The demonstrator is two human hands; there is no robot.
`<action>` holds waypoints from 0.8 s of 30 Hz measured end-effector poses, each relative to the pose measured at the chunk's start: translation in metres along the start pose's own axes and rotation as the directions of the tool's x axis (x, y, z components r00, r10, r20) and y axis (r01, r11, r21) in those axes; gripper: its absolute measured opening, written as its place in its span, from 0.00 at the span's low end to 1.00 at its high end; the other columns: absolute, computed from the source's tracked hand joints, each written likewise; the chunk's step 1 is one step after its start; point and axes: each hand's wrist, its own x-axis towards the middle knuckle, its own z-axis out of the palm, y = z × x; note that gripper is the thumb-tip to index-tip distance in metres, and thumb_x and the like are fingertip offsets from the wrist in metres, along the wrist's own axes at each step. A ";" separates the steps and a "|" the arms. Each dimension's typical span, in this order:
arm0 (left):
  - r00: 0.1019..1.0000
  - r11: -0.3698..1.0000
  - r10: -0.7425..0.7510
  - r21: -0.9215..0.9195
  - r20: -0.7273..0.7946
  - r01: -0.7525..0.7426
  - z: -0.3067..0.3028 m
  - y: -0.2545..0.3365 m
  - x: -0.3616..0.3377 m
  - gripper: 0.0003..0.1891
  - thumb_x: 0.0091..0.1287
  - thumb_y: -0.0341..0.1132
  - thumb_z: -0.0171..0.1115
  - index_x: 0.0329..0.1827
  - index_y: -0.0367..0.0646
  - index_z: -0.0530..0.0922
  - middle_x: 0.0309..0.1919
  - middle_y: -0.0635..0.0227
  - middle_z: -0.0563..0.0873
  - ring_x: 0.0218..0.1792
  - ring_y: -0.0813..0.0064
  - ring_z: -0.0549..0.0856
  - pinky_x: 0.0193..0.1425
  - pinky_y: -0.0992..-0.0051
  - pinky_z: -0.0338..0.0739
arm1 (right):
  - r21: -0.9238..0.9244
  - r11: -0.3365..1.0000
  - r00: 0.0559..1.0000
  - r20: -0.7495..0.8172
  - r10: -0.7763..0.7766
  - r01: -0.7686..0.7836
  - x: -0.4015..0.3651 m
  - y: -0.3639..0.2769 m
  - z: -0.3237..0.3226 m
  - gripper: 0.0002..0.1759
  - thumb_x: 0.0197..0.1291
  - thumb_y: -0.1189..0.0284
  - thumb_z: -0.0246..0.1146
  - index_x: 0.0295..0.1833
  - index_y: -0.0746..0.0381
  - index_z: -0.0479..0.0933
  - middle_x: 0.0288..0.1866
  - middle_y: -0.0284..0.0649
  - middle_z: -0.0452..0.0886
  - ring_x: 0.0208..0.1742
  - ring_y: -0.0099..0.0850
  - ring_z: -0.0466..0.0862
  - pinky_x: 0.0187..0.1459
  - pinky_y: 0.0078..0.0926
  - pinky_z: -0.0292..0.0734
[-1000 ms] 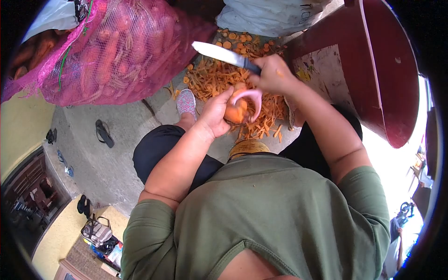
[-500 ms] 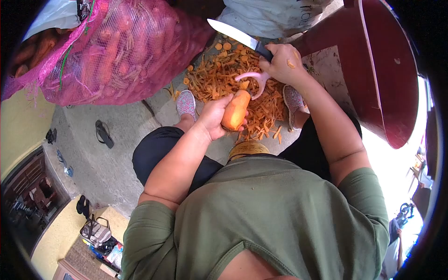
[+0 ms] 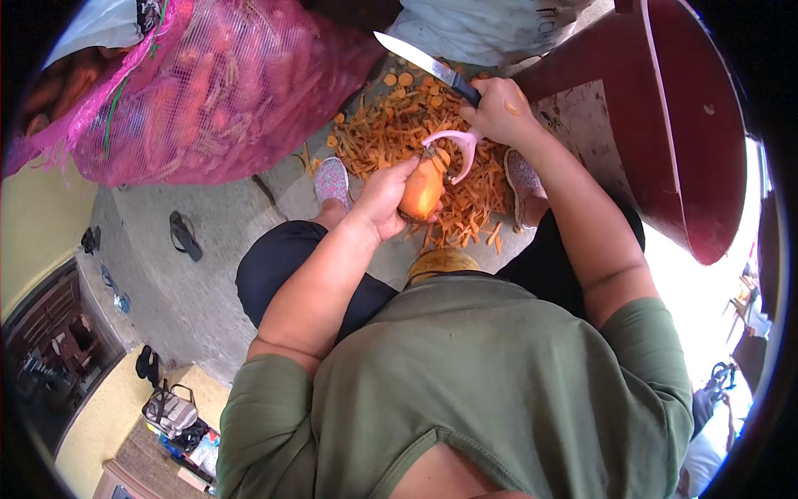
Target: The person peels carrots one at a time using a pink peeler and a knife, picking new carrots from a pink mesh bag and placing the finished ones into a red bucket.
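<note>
In the head view, my left hand (image 3: 384, 200) is wrapped around a thick peeled orange carrot (image 3: 422, 190), its narrower end pointing away from me. My right hand (image 3: 503, 112) is closed on two tools at once. One is a knife with a black handle (image 3: 424, 62), its blade pointing up and left. The other is a pink peeler (image 3: 468, 148), whose head is at the upper right side of the carrot. Whether the peeler's blade touches the carrot cannot be made out. Below them lies a pile of orange peelings (image 3: 382, 129) with some round cut slices.
A pink mesh sack of carrots (image 3: 224, 100) stands at the upper left. On the right is a large dark red tub (image 3: 582, 66), and a white sack (image 3: 482, 33) sits at the back. My shoes (image 3: 332, 181) flank the peelings. A flip-flop (image 3: 184, 237) lies on the floor.
The carrot has turned in my left hand, its far end tipping up toward the peeler. My right hand and the peeler have shifted slightly; the knife stays in the same grip.
</note>
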 end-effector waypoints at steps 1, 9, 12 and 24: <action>1.000 1.000 0.002 0.008 0.000 -0.002 0.002 0.001 -0.001 0.21 0.67 0.48 0.38 0.47 0.39 0.68 0.32 0.58 0.78 0.29 0.66 0.79 0.27 0.68 0.75 | -0.018 1.000 1.000 0.002 0.002 -0.002 0.003 0.001 0.000 0.13 0.40 0.64 0.62 0.29 0.63 0.76 0.21 0.47 0.76 0.27 0.42 0.78 0.35 0.36 0.73; 1.000 1.000 -0.019 -0.014 -0.001 0.019 -0.004 0.001 -0.006 0.20 0.66 0.48 0.39 0.49 0.41 0.68 0.34 0.59 0.78 0.30 0.67 0.79 0.27 0.68 0.75 | 0.001 0.999 0.993 -0.106 0.054 -0.054 0.007 0.006 -0.009 0.13 0.41 0.65 0.62 0.32 0.62 0.76 0.21 0.46 0.76 0.26 0.38 0.79 0.33 0.33 0.73; 0.999 0.995 0.047 0.085 0.007 -0.047 -0.003 -0.001 -0.006 0.20 0.66 0.48 0.41 0.50 0.42 0.68 0.35 0.60 0.78 0.31 0.67 0.79 0.28 0.68 0.75 | -0.057 0.998 0.999 -0.051 -0.015 0.012 -0.006 -0.012 0.000 0.12 0.42 0.65 0.62 0.31 0.62 0.76 0.20 0.46 0.76 0.25 0.36 0.79 0.33 0.33 0.73; 0.997 0.993 0.075 -0.097 0.016 -0.073 0.002 -0.004 0.002 0.16 0.65 0.45 0.45 0.47 0.44 0.70 0.37 0.67 0.77 0.35 0.72 0.79 0.33 0.67 0.77 | -0.081 0.992 0.989 0.119 -0.089 0.099 -0.016 -0.024 0.005 0.14 0.39 0.63 0.62 0.32 0.59 0.78 0.24 0.46 0.78 0.28 0.39 0.80 0.37 0.35 0.75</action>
